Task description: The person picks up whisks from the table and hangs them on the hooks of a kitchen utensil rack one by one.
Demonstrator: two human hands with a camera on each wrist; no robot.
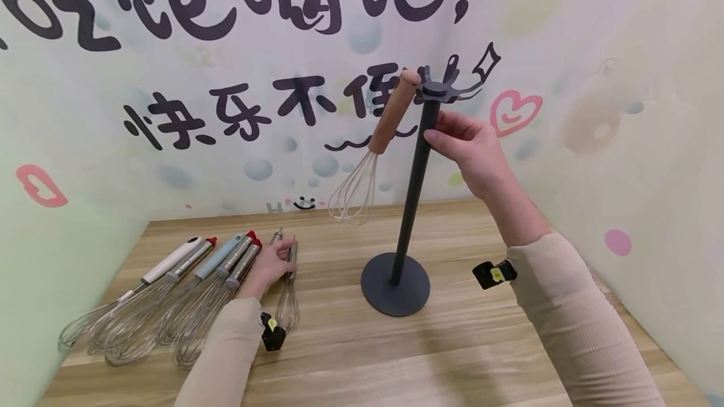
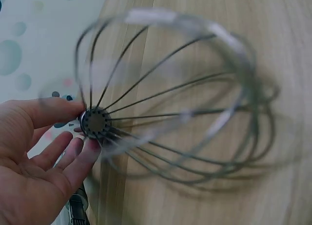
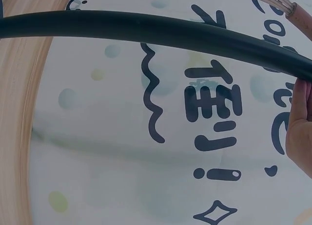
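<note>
My left hand (image 1: pixel 273 267) pinches the handle of a small steel whisk (image 1: pixel 288 306) low over the table, its wire loops toward me. In the left wrist view those loops (image 2: pixel 185 113) spread from the handle end between thumb and fingers. High on the right, my right hand (image 1: pixel 472 149) grips the dark pole of a stand (image 1: pixel 415 190) just under its hooked top, thumb in front. A wood-handled whisk (image 1: pixel 392 112) hangs from a left hook of the stand, wires downward. The stand's round base (image 1: pixel 376 287) is on the table.
Left of my left hand, several larger whisks lie side by side, among them a white-handled one (image 1: pixel 172 259) and a light-blue-handled one (image 1: pixel 219 256). Another slim steel handle (image 1: pixel 276 237) shows just behind that hand. A printed wall (image 1: pixel 317 162) rises behind the wooden table (image 1: pixel 339 363).
</note>
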